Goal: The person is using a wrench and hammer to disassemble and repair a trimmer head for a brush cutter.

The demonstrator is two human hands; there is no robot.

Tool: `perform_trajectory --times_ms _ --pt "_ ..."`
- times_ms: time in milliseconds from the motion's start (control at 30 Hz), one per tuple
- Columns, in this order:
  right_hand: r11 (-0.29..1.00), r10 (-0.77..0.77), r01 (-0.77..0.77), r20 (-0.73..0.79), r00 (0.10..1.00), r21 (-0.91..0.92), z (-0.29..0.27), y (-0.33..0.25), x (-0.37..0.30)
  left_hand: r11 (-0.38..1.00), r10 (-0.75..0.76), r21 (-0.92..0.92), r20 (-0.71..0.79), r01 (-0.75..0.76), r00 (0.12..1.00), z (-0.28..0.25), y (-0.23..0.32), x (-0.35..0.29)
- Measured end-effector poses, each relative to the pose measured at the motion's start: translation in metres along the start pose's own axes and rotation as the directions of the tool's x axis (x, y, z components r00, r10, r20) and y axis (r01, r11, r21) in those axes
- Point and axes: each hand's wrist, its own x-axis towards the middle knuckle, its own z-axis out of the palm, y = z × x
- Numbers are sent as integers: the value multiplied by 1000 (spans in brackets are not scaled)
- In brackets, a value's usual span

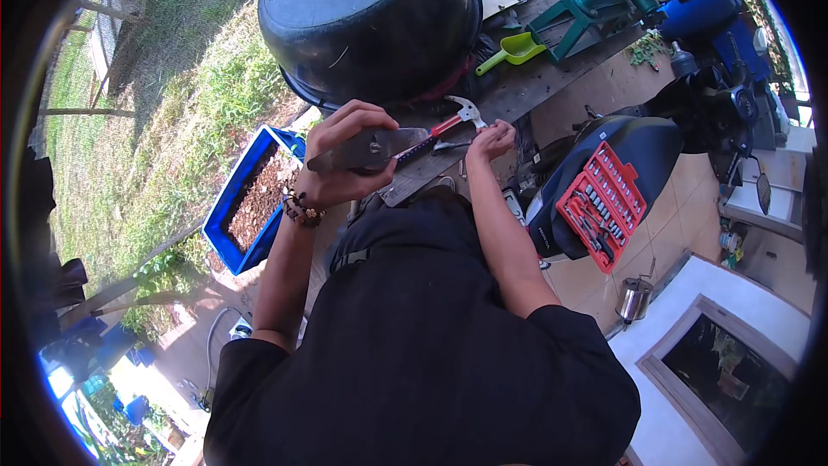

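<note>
My left hand (pixel 345 134), with a beaded bracelet at its wrist, is raised over the near edge of the wooden bench (pixel 526 91). Its fingers are wrapped round a dark, flat, elongated piece (pixel 373 148) with a greyish narrower end pointing right; its exact kind is not clear. Beyond that piece is a claw hammer (pixel 448 125) with a red and black handle, its metal head toward the right. Close beside the hammer head, my right hand (pixel 492 140) has its fingers curled in. What they hold, if anything, is hidden.
An upturned black tub (pixel 362 26) stands ahead, near a lime-green scoop (pixel 513 52) and a green machine (pixel 595 0). At left sits a blue trough (pixel 233 242) of brown chips. A red socket set (pixel 601 205) lies open on the motorcycle seat (pixel 561 198) at right.
</note>
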Motion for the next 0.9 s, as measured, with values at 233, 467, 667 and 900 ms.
perform_trajectory --times_ms 233,467,667,900 --pt "611 -540 677 409 735 -410 -1 23 34 997 -32 73 -53 36 998 -3 12 -11" --pt "562 -306 644 593 745 -519 -12 2 64 999 -8 40 -43 10 999 1 3 -9" --pt "616 -346 514 381 857 -597 -19 -36 9 999 -33 22 -42 34 999 1 6 -7" --pt "673 -459 693 880 120 257 -13 -180 -170 999 -46 -5 -97 45 994 4 4 -13"
